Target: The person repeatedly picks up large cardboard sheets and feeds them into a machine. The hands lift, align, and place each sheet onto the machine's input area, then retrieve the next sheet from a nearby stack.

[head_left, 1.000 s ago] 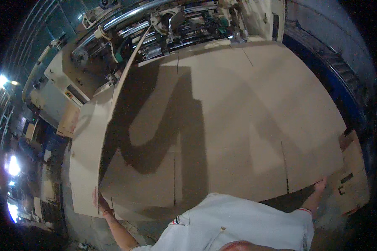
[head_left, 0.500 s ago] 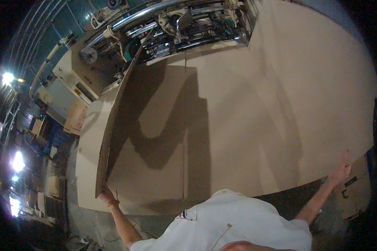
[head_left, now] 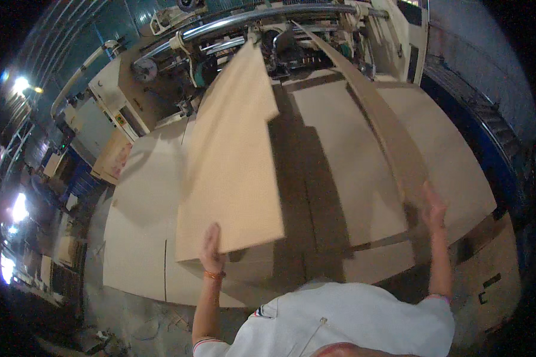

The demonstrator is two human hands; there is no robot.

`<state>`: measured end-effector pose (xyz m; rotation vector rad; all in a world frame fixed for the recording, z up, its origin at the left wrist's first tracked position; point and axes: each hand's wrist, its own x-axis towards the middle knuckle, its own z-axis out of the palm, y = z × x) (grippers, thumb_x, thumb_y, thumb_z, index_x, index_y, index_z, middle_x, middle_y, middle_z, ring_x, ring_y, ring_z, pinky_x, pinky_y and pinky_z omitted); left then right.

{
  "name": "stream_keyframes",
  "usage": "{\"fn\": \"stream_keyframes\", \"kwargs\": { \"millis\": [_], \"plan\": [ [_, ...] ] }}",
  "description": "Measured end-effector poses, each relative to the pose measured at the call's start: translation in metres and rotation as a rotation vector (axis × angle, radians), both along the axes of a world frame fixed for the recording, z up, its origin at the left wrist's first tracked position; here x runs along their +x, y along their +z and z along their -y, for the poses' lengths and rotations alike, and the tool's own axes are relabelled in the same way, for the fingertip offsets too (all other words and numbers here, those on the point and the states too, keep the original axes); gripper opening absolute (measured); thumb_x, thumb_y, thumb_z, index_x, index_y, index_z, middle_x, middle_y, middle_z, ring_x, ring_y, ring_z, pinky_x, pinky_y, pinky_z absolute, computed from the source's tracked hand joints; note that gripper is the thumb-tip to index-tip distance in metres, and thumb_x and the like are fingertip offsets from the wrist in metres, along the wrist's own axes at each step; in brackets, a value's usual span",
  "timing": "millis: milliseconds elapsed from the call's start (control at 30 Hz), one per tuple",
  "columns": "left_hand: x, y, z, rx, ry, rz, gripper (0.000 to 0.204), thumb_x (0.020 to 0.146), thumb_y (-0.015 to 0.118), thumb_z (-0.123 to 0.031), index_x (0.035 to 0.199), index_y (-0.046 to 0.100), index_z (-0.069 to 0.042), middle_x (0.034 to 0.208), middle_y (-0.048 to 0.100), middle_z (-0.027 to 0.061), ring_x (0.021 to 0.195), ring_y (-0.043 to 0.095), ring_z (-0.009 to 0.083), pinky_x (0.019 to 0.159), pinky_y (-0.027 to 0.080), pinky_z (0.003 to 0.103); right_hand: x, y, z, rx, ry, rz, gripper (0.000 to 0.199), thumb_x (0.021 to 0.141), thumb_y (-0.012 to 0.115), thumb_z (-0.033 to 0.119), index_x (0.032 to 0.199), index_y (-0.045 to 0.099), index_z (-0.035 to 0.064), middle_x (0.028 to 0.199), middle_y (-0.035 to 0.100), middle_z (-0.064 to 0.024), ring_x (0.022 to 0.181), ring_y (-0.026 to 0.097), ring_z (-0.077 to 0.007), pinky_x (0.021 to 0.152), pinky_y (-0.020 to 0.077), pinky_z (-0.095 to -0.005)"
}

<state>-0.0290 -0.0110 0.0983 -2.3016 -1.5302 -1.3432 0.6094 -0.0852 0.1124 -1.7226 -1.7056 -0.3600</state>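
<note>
A large brown cardboard sheet (head_left: 363, 172) lies in front of me, with creased panels standing up along both sides. Its left panel (head_left: 235, 166) leans inward over the middle, a notch cut in its inner edge. My left hand (head_left: 211, 253), an orange band at its wrist, lies against the near end of that panel with fingers stretched out. The narrower right panel (head_left: 378, 116) stands up steeply, tilted inward. Against its near outer end rests my right hand (head_left: 435, 208), fingers extended and slightly blurred. A dark shadow falls between the two panels.
At the far end stands a machine with rollers and a long metal bar (head_left: 268, 21). More cardboard (head_left: 134, 214) extends under the panels on both sides. A printed carton (head_left: 112, 156) sits left of the machine, and a cardboard piece with dark markings (head_left: 488, 273) is at lower right.
The left panel has swung inward to the right, with my left hand following it. The right panel, spread out before, is now raised, and my right hand has moved inward to the left.
</note>
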Motion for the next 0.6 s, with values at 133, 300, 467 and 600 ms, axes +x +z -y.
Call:
{"fn": "stream_keyframes", "kwargs": {
  "millis": [133,300,467,600],
  "plan": [
    [0.015,-0.076,0.007,0.003,-0.08,-0.17,0.044,0.08,0.058,-0.004,0.124,0.059,-0.01,0.127,0.058,0.0106,0.121,0.052,0.0275,0.104,0.037,0.044,-0.084,-0.052,0.009,-0.044,0.056,0.01,0.072,0.069,0.057,-0.004,0.138,0.044,0.0118,0.142,0.042,-0.0151,0.129,0.041,-0.0363,0.104,0.0361,-0.0468],
    [0.02,-0.141,0.015,-0.162,-0.141,-0.317,0.042,0.082,0.06,-0.011,0.123,0.059,-0.013,0.13,0.055,0.0092,0.121,0.051,0.0277,0.104,0.037,0.044,-0.101,-0.129,0.016,-0.45,0.087,0.369,0.086,0.064,0.074,0.007,0.142,0.038,0.0194,0.149,0.032,-0.0113,0.134,0.034,-0.0337,0.106,0.0298,-0.0499],
    [0.024,-0.144,0.015,-0.202,-0.104,-0.391,0.047,0.078,0.062,-0.012,0.125,0.057,-0.016,0.132,0.053,0.0056,0.125,0.048,0.025,0.107,0.033,0.045,-0.108,-0.126,0.009,-0.536,0.067,0.367,0.079,0.063,0.073,0.009,0.137,0.045,0.0206,0.147,0.035,-0.0095,0.133,0.036,-0.032,0.108,0.0258,-0.0507],
    [0.022,-0.127,0.014,-0.226,-0.052,-0.463,0.043,0.08,0.062,-0.015,0.122,0.058,-0.019,0.13,0.054,0.0009,0.124,0.048,0.0214,0.108,0.028,0.051,-0.102,-0.14,0.002,-0.261,0.063,0.318,0.053,0.071,0.068,0.016,0.123,0.06,0.0193,0.138,0.048,-0.0065,0.128,0.043,-0.0291,0.106,0.0277,-0.053]
  ]
}}
